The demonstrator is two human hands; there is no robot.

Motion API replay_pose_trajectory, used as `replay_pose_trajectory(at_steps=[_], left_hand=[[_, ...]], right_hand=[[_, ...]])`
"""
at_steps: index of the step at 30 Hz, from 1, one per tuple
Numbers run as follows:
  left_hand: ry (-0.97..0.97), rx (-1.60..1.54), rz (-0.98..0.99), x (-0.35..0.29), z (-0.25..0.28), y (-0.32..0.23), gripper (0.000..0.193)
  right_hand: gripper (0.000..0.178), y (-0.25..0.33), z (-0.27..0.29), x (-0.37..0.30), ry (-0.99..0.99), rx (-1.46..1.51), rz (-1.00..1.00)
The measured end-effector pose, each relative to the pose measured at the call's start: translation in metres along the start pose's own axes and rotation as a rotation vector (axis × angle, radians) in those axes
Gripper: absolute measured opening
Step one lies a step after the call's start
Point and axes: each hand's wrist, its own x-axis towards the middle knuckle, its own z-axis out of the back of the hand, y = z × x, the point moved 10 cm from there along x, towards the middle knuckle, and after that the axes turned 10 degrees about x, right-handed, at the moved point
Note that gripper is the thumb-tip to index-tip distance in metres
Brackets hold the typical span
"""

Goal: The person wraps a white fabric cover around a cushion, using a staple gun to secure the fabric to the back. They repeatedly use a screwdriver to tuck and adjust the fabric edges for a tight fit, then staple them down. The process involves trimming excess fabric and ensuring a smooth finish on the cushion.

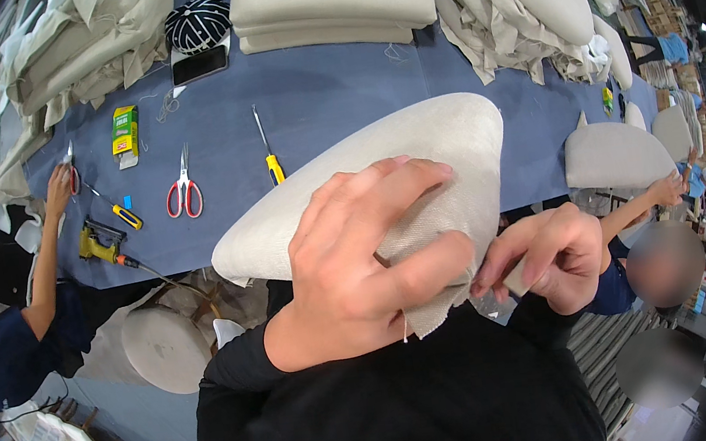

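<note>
A beige upholstered seat cushion (pixel 274 221) leans tilted against the table edge in front of me. My left hand (pixel 375 257) lies over it, fingers across the cushion and thumb pressing the loose beige fabric flap (pixel 431 310) that hangs toward my body. Just right of that flap, my right hand (pixel 551 258) is closed in a pinch on a small beige fabric edge (pixel 516 278). A piece of clear plastic (pixel 491 304) shows below its fingertips. The cushion's underside is hidden.
On the blue table (pixel 209 123) lie red-handled scissors (pixel 184 188), a yellow-handled screwdriver (pixel 271 156), a yellow-green box (pixel 126 135) and a staple gun (pixel 100 244). Stacked cushions (pixel 332 3) and fabric covers (pixel 477 11) stand behind. A co-worker's arm (pixel 41 250) reaches in at left; others work at right.
</note>
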Motion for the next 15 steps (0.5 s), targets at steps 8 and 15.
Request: replay_pose_trajectory(at_steps=[8, 15], left_hand=[[-0.057, -0.256, 0.291, -0.016, -0.005, 0.02, 0.062], [0.017, 0.05, 0.087, -0.004, 0.005, 0.003, 0.075]], right_hand=[[0.023, -0.01, 0.011, -0.009, -0.221, 0.1, -0.193], [0.021, 0.012, -0.021, 0.025, -0.054, -0.571, -0.171]])
